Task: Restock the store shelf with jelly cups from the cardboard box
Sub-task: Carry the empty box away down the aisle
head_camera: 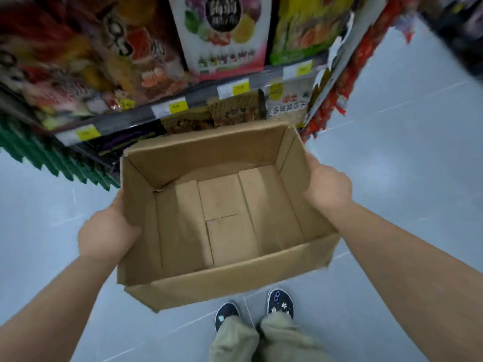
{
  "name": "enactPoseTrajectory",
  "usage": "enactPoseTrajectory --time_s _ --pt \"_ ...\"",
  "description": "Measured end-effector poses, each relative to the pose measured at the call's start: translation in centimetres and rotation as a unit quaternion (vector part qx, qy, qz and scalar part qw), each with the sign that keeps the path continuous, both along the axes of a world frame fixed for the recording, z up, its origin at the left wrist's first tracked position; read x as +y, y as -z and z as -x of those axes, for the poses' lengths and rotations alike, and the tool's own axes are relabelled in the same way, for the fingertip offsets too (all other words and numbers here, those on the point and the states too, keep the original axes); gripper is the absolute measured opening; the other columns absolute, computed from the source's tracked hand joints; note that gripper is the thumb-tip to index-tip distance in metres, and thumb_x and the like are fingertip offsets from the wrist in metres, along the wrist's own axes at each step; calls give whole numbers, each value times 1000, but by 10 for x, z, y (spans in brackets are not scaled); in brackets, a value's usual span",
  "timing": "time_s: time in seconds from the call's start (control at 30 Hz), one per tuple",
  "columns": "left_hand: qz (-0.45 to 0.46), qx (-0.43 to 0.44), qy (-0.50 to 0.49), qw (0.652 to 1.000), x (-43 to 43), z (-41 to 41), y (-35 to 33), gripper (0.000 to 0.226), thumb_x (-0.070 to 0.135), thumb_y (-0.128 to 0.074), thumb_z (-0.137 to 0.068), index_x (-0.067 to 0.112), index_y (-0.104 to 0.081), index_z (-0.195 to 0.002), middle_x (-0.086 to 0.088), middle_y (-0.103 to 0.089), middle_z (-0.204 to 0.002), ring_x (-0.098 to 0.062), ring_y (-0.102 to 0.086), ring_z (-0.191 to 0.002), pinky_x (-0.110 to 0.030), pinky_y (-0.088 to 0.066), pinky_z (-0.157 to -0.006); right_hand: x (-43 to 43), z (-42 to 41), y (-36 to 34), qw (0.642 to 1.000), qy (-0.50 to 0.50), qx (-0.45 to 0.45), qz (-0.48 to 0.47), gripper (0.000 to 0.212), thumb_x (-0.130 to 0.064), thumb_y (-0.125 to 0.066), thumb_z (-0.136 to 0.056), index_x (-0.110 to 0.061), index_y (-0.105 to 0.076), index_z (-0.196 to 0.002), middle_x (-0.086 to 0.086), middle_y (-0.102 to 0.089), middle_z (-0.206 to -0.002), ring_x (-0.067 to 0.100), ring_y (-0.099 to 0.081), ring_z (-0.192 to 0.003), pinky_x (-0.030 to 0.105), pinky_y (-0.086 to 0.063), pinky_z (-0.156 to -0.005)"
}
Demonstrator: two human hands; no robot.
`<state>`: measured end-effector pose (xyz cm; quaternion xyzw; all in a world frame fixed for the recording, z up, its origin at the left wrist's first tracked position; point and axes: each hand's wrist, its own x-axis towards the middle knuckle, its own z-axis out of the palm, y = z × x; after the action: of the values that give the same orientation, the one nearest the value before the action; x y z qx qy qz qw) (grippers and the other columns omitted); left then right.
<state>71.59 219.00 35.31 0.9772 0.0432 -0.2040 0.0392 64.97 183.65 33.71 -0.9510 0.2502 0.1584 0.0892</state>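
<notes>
The open cardboard box [230, 280] hangs in the air in front of me, above the floor. Its inside shows only bare bottom flaps; no jelly cups are visible in it. My left hand [108, 232] grips the box's left wall from outside, its fingers hidden behind or under the cardboard. My right hand [326, 186] holds the right wall the same way. The store shelf [183, 107] with colourful snack and jelly bags stands just beyond the box's far edge.
Yellow price tags [177, 107] run along the shelf rails. Brown packets [235, 111] fill the lower tier. Red packets [337, 95] hang at the shelf's right end. Pale floor tiles [405, 152] spread to the right and left. My shoes [279, 303] stand below the box.
</notes>
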Motion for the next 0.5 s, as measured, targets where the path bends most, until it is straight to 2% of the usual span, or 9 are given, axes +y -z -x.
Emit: enactPoseTrajectory --time_s 0.13,0.2,0.27,0.33,0.43,0.5 --pt "16 -39 39 998 -30 7 -126 73 10 -60 -76 28 -34 -142 -3 -46 -62 -25 -44 -55 -31 -39 -53 -21 28 -128 998 49 -39 -6 79 -9 -52 -79 -31 -19 -148 15 -63 -106 35 -61 -98 33 -44 -73" --pt "30 -55 74 995 -48 5 -177 67 11 -58 -80 25 -36 -141 -4 -50 -61 -22 -45 -51 -32 -42 -50 -38 47 -182 996 75 -53 1 78 -9 -51 -79 -31 -20 -147 14 -63 -108 35 -61 -99 34 -46 -76" --pt "24 -82 113 990 -72 0 -222 74 13 -60 -79 26 -31 -146 -8 -60 -69 -24 -51 -52 -33 -46 -49 -56 66 -231 991 107 -75 9 74 -9 -50 -80 -30 -23 -146 13 -62 -109 35 -60 -100 33 -45 -76" --pt "23 -105 154 982 -101 -4 -261 81 15 -61 -77 26 -26 -149 -9 -65 -78 -25 -57 -57 -29 -45 -45 -77 89 -274 986 140 -86 21 70 -10 -50 -81 -29 -26 -144 13 -62 -111 35 -59 -103 32 -43 -75" --pt "58 -161 221 960 -159 -5 -313 71 17 -62 -76 23 -38 -142 -8 -64 -82 -28 -59 -67 -30 -43 -51 -111 133 -332 973 191 -122 37 64 -11 -51 -82 -30 -33 -140 13 -62 -116 34 -59 -107 34 -46 -80" --pt "83 -197 268 940 -206 -4 -344 63 16 -61 -77 22 -45 -137 -7 -61 -79 -26 -55 -66 -30 -41 -48 -138 165 -364 960 232 -147 62 58 -12 -52 -81 -30 -40 -135 13 -63 -115 34 -60 -106 34 -47 -78"
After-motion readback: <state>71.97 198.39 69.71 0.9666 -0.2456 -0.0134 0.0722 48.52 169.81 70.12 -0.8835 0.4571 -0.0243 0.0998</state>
